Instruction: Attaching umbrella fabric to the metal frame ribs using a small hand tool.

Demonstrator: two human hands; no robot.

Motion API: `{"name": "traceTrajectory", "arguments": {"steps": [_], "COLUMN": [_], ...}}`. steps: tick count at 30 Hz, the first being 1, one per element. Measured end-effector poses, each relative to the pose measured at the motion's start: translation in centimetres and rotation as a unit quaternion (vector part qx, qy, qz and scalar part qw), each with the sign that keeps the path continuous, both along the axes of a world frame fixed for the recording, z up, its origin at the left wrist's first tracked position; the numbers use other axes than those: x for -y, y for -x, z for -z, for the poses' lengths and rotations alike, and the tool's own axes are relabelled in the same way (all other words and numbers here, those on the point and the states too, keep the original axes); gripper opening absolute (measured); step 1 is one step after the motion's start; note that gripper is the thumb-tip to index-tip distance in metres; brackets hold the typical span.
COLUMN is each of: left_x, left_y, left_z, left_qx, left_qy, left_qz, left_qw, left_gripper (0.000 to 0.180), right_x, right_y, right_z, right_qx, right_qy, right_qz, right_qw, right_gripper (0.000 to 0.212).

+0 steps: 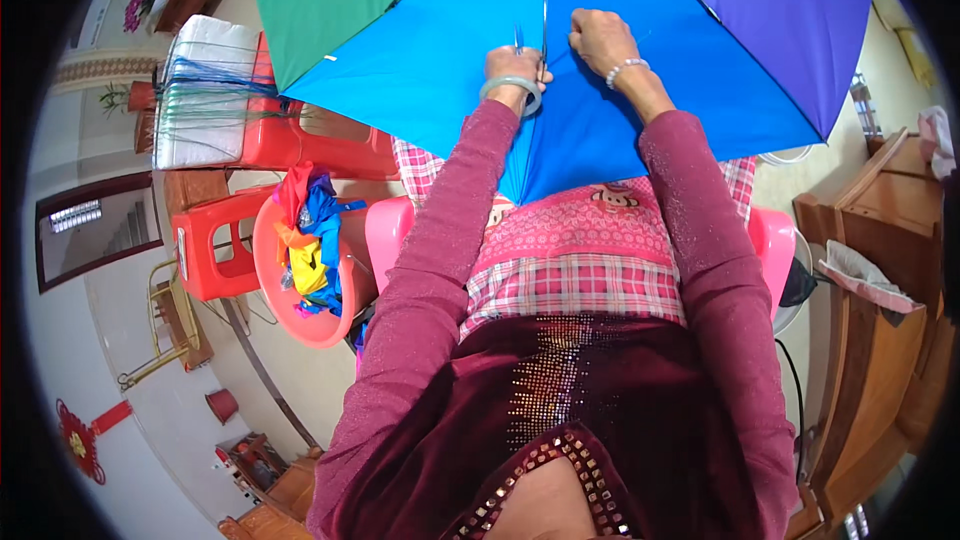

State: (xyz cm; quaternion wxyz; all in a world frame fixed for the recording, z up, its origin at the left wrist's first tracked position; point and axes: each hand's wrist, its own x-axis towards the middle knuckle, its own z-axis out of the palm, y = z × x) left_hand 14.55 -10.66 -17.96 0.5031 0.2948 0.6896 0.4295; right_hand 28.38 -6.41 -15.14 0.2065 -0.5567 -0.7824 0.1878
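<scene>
A multicoloured umbrella [680, 140] lies spread out before me, with green, blue and purple panels and thin dark ribs. At the seam between the two blue panels, my left hand [514, 66] is closed around the umbrella's rib and a fold of cloth. A thin, pointed sliver sticks up by its fingers; its kind is unclear. My right hand [604, 42] hovers above or rests against the right-hand blue panel, its fingers curled together. Whatever it pinches, if anything, is too small to make out. The panel's lower corner comes down over my pink checked apron [575, 285].
Beside me on the left, a pink bucket [270, 285] holds colourful folded cloth [312, 240]. Red plastic stools [205, 250] stand behind it, one bearing a white foam block [205, 90] draped with blue and green strands. Wooden furniture [875, 360] is on the right.
</scene>
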Motion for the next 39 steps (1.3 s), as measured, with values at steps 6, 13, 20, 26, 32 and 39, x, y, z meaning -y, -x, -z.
{"name": "traceTrajectory", "arguments": {"steps": [6,13,20,26,32,39], "left_x": [-0.8,-1.0,-1.1,-1.4,-1.4,-1.1], "left_y": [-2.1,-3.3,-3.4,-2.8,-2.7,-2.1], "left_z": [0.5,0.6,-0.3,0.4,0.5,0.4], "left_qx": [-0.017,0.013,0.052,0.075,0.109,0.124], "left_qy": [0.014,0.013,0.023,0.018,0.006,0.005], "left_qz": [0.007,0.007,0.014,0.008,0.009,0.005], "left_qw": [1.0,1.0,0.998,0.997,0.994,0.992], "left_gripper": [0.011,0.01,0.01,0.011,0.011,0.012], "right_x": [0.3,0.7,0.5,0.1,0.7,1.4], "right_y": [-0.8,-1.7,-1.8,-2.0,-1.3,-1.0], "right_z": [2.6,2.7,2.3,3.1,3.5,1.9], "right_qx": [0.051,0.075,0.056,0.019,0.019,0.04], "right_qy": [-0.074,0.029,0.093,0.083,0.029,0.074], "right_qz": [0.033,-0.039,-0.038,0.001,0.025,-0.016], "right_qw": [0.995,0.996,0.993,0.996,0.999,0.996], "right_gripper": [0.014,0.013,0.014,0.013,0.014,0.018]}}
